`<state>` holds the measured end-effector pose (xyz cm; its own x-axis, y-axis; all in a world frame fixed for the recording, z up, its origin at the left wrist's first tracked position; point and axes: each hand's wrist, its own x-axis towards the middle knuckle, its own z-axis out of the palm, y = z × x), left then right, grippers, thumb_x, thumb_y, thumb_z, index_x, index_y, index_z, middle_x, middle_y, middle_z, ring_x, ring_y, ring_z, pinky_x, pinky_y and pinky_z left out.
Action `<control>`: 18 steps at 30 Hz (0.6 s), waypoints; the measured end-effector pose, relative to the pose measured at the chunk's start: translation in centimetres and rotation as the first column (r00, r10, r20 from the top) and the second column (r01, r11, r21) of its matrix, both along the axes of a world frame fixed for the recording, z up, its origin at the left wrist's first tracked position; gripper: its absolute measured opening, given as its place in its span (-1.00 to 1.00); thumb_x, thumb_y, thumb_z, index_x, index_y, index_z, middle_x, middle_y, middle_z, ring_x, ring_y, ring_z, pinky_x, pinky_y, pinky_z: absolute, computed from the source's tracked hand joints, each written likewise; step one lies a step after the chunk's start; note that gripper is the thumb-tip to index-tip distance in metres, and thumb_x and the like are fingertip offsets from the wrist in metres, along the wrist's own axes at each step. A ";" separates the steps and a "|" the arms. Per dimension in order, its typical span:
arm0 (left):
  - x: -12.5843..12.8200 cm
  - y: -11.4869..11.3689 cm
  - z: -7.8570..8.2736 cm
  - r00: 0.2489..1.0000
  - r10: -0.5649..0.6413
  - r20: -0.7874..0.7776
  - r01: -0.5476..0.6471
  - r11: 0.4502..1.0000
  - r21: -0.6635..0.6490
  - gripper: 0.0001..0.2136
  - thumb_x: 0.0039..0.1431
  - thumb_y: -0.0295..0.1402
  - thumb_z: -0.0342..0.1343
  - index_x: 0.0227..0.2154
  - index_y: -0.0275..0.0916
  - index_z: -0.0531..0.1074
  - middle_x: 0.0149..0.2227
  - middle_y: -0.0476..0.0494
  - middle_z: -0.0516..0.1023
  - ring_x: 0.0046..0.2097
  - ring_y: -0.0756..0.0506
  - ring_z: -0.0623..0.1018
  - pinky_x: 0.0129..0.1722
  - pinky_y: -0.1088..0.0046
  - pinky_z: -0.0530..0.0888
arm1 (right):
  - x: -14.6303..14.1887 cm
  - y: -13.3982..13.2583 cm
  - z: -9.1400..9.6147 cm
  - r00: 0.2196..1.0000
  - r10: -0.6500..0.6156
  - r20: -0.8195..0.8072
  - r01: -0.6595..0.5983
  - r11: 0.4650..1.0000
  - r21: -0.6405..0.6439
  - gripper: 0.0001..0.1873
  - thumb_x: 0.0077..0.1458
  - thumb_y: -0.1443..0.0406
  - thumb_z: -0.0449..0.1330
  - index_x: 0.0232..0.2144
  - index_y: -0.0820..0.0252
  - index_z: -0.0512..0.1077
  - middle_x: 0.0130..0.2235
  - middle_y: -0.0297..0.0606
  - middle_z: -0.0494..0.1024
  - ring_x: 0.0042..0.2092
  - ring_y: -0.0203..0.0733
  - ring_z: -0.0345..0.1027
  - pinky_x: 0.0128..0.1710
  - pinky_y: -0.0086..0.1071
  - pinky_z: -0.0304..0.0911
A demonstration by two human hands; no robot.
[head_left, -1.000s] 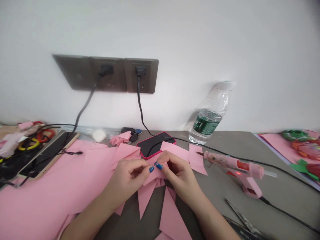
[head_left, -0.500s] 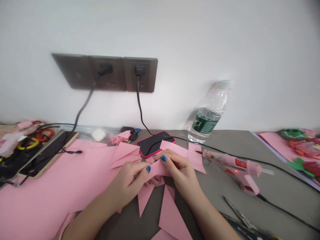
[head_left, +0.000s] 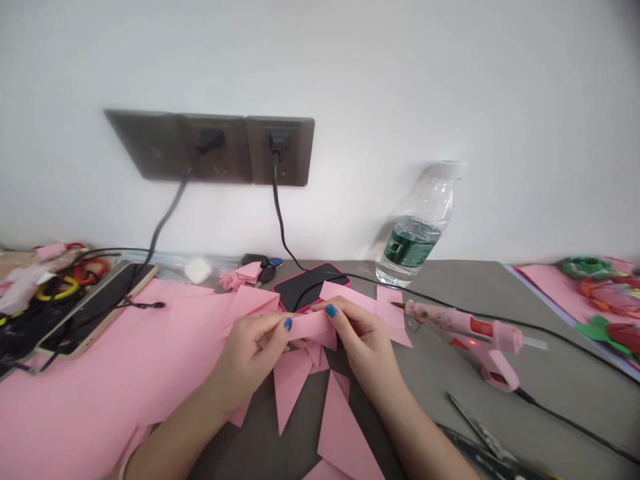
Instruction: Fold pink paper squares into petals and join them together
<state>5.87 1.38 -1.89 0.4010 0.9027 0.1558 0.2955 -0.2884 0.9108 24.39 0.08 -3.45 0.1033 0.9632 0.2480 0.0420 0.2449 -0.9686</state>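
Note:
My left hand (head_left: 250, 353) and my right hand (head_left: 357, 340) pinch the two ends of a small folded pink paper piece (head_left: 313, 327), held just above the grey table (head_left: 500, 293). Both thumbs press on its top edge, and both hands are closed on it. Several pointed pink paper triangles (head_left: 293, 380) lie fanned out right under my hands. A large pink paper sheet (head_left: 100, 380) covers the table to the left. A phone in a red case (head_left: 305, 287) lies just behind my hands.
A pink hot glue gun (head_left: 470, 333) lies to the right, its cord trailing off. A plastic water bottle (head_left: 420, 230) leans against the wall. Scissors (head_left: 485, 440) lie at bottom right. A gold-edged phone (head_left: 95, 307) and coloured clutter (head_left: 45, 287) sit left. Wall sockets (head_left: 215, 148) hold two plugs.
My hands have lifted the folded pink piece slightly and drawn apart along it, so it now shows as a flat strip between the thumbs. Nothing else has moved.

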 end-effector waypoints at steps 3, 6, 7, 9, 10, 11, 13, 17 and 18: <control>0.0 0.2 -0.2 0.987 0.134 0.084 -0.128 0.989 -0.069 -0.75 0.30 -0.28 0.05 -0.26 -0.25 0.63 -0.38 -0.07 0.68 -0.35 -0.08 0.64 -0.34 0.49 0.60 | 0.0 0.1 0.0 1.000 0.002 -0.028 -0.002 1.000 0.004 -0.77 0.17 0.19 0.24 -0.45 0.15 0.60 -0.38 -0.22 0.59 -0.28 -0.12 0.47 -0.26 -0.33 0.33; 0.0 0.2 -0.3 0.970 0.214 0.115 -0.202 0.974 -0.106 -0.77 0.24 -0.27 0.12 -0.23 -0.24 0.66 -0.37 -0.06 0.69 -0.36 -0.08 0.65 -0.34 0.48 0.64 | 0.0 0.3 0.0 0.996 -0.033 -0.088 0.031 0.999 -0.023 -0.80 0.11 0.21 0.29 -0.50 0.16 0.57 -0.44 -0.26 0.54 -0.36 -0.18 0.39 -0.34 -0.37 0.29; 0.1 0.2 -0.3 0.969 0.217 0.116 -0.205 0.973 -0.109 -0.76 0.24 -0.27 0.13 -0.23 -0.23 0.67 -0.37 -0.06 0.70 -0.38 -0.08 0.65 -0.35 0.48 0.64 | 0.0 0.3 0.0 0.992 -0.054 -0.113 0.049 0.998 -0.039 -0.81 0.08 0.22 0.31 -0.52 0.16 0.54 -0.46 -0.29 0.51 -0.39 -0.22 0.36 -0.38 -0.39 0.26; 0.1 0.2 -0.3 0.971 0.211 0.114 -0.199 0.974 -0.106 -0.76 0.24 -0.28 0.12 -0.22 -0.23 0.67 -0.38 -0.07 0.69 -0.41 -0.06 0.63 -0.38 0.49 0.65 | 0.1 0.4 0.1 0.982 -0.097 -0.161 0.086 0.994 -0.071 -0.79 0.04 0.23 0.33 -0.56 0.16 0.48 -0.51 -0.35 0.45 -0.46 -0.28 0.26 -0.46 -0.43 0.19; 0.1 0.1 -0.3 0.972 0.205 0.116 -0.193 0.975 -0.107 -0.76 0.25 -0.28 0.12 -0.21 -0.23 0.67 -0.39 -0.07 0.69 -0.43 -0.05 0.62 -0.38 0.49 0.64 | 0.1 0.5 0.1 0.978 -0.112 -0.178 0.098 0.992 -0.084 -0.77 0.03 0.22 0.34 -0.58 0.16 0.45 -0.54 -0.38 0.41 -0.49 -0.30 0.22 -0.48 -0.45 0.15; 0.1 0.1 -0.3 0.972 0.198 0.125 -0.185 0.976 -0.111 -0.76 0.25 -0.28 0.12 -0.19 -0.22 0.66 -0.38 -0.07 0.69 -0.42 -0.05 0.62 -0.38 0.49 0.65 | 0.1 0.5 0.2 0.975 -0.117 -0.189 0.100 0.990 -0.095 -0.75 0.03 0.21 0.34 -0.59 0.17 0.43 -0.56 -0.40 0.37 -0.50 -0.32 0.18 -0.50 -0.46 0.12; 0.1 0.1 -0.3 0.972 0.177 0.152 -0.158 0.979 -0.127 -0.77 0.24 -0.27 0.15 -0.14 -0.21 0.64 -0.29 -0.10 0.70 -0.36 -0.07 0.64 -0.36 0.48 0.65 | 0.1 0.4 0.3 0.980 -0.083 -0.181 0.063 0.991 -0.115 -0.71 0.04 0.17 0.33 -0.60 0.18 0.41 -0.58 -0.41 0.33 -0.53 -0.33 0.14 -0.53 -0.46 0.08; 0.1 0.2 -0.3 0.974 0.168 0.153 -0.149 0.981 -0.126 -0.82 0.23 -0.28 0.17 -0.19 -0.18 0.61 -0.16 -0.12 0.68 -0.20 -0.13 0.66 -0.28 0.42 0.66 | -0.1 0.1 0.5 0.994 0.012 -0.108 -0.026 0.991 -0.134 -0.69 0.11 0.09 0.27 -0.50 0.20 0.48 -0.58 -0.39 0.33 -0.53 -0.31 0.14 -0.54 -0.43 0.06; 0.1 0.2 -0.3 0.973 0.193 0.129 -0.180 0.978 -0.109 -0.83 0.24 -0.30 0.15 -0.20 -0.19 0.60 -0.15 -0.13 0.67 -0.16 -0.15 0.65 -0.25 0.39 0.65 | -0.1 0.0 0.4 0.995 0.004 -0.103 -0.017 0.992 -0.124 -0.68 0.14 0.07 0.25 -0.45 0.20 0.51 -0.58 -0.39 0.32 -0.53 -0.30 0.15 -0.53 -0.43 0.07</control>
<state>5.96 1.62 -2.18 0.2051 0.9729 0.1072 0.2054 -0.1498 0.9672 24.32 0.09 -3.00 0.1114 0.9872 0.1142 -0.0612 0.1215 -0.9907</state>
